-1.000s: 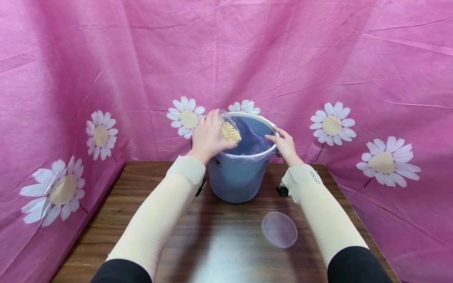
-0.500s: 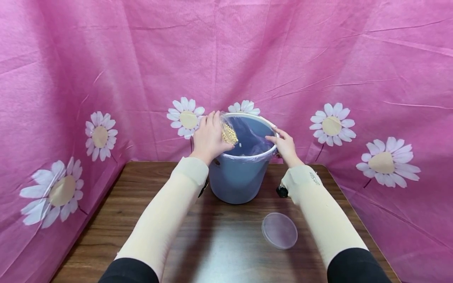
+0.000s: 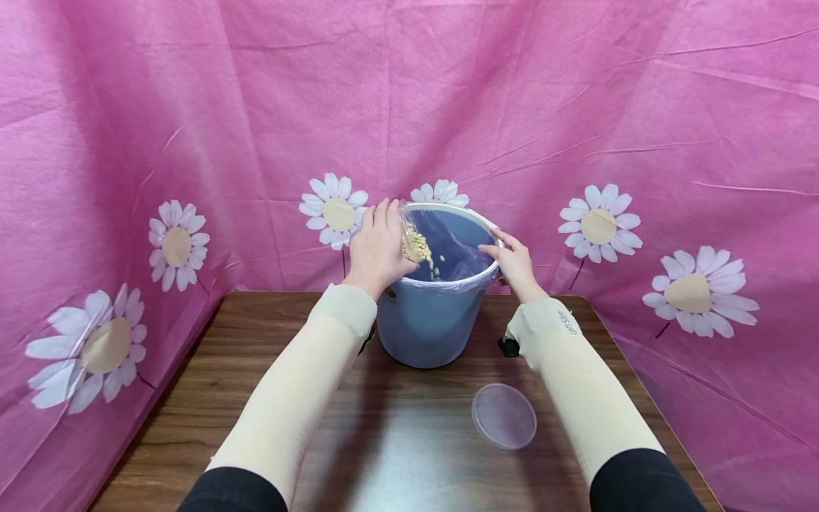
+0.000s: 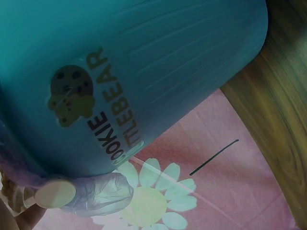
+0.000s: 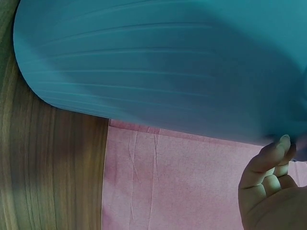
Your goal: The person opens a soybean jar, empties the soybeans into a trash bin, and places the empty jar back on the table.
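The person's left hand (image 3: 379,245) grips a clear plastic tub (image 3: 405,215) tilted over the left rim of the blue bucket (image 3: 425,323), pale yellow beans (image 3: 417,247), probably soybeans, spilling from its mouth, a few in mid-air inside the bucket. The right hand (image 3: 514,262) pinches the opposite rim and its thin plastic liner (image 3: 457,286), below a cream sleeve (image 3: 569,348) printed "LetsSlim". On the bucket's side a bear-and-cookie print (image 4: 72,96) stands beside lettering that reads "OOKIE" and "TLEBEAR", the first letters unclear, while a round clear lid (image 3: 504,417) lies on the wood-grain table (image 3: 416,469)
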`<state>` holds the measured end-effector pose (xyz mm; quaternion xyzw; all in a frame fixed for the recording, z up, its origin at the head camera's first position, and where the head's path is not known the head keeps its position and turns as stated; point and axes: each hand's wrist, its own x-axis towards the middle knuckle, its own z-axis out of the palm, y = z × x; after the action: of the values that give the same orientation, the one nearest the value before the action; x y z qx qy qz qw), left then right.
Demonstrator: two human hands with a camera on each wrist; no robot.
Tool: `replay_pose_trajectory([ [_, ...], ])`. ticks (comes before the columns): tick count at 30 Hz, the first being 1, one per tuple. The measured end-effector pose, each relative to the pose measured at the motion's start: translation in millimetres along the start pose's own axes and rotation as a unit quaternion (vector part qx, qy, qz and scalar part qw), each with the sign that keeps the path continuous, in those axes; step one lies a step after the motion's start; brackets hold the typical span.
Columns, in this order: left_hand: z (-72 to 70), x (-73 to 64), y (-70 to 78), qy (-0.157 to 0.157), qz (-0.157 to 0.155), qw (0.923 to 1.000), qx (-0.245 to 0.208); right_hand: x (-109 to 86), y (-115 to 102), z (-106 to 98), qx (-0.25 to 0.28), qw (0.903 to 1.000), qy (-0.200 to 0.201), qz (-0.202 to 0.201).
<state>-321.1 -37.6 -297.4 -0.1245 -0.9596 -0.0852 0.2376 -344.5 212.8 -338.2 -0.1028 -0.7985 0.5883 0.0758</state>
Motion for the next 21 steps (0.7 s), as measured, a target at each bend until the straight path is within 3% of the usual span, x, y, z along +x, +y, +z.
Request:
replay_pose_trajectory([
  [21,0.1,0.2,4.9,-0.016,0.002,0.9993,0.035,1.4,3.7,-0.4,0.009,1.0,0.0,-0.001],
])
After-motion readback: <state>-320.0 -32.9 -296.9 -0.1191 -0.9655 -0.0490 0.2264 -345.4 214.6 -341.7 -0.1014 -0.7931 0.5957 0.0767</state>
